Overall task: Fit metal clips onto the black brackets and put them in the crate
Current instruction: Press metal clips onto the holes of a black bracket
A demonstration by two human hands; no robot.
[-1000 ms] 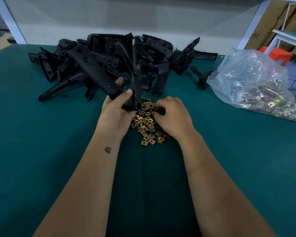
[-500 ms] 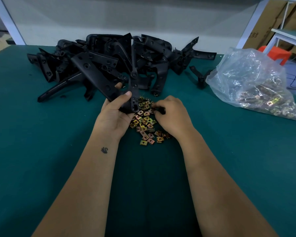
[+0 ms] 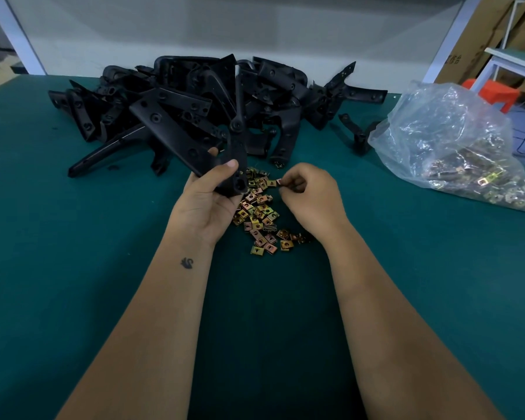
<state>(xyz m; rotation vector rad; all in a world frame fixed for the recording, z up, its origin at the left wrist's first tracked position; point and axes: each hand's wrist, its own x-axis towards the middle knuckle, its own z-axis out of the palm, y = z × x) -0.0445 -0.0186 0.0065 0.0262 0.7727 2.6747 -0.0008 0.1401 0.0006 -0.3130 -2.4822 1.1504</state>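
Green felt covers the surface (image 3: 73, 268) in front of me, and the loose heap of small brass-coloured square metal clips (image 3: 259, 216) at its middle is the landmark for everything else. My left hand (image 3: 208, 204) sits just left of that heap, fingers and thumb curled round the lower end of a long black plastic bracket (image 3: 176, 137); the bracket slants up and away to the left, and a second black arm joined to it rises almost upright from a round pivot above the heap. The end of the bracket in my palm, with a hole showing in it, hangs right over the heap's far left edge. My right hand (image 3: 311, 198) is just right of the heap, fingers bent inward, with the thumb and fingertips pinching one single metal clip (image 3: 281, 182) lifted off the top right of the heap; the rest of that hand holds nothing I can make out. Beyond the heap, toward the far edge of the surface, lies a big tangled pile of black brackets (image 3: 270, 95), their flat arms pointing all ways. Far right of the heap slumps a crumpled clear plastic bag (image 3: 446, 131) with more metal clips inside at its bottom. Past the bag stands an orange plastic stool (image 3: 491, 92).
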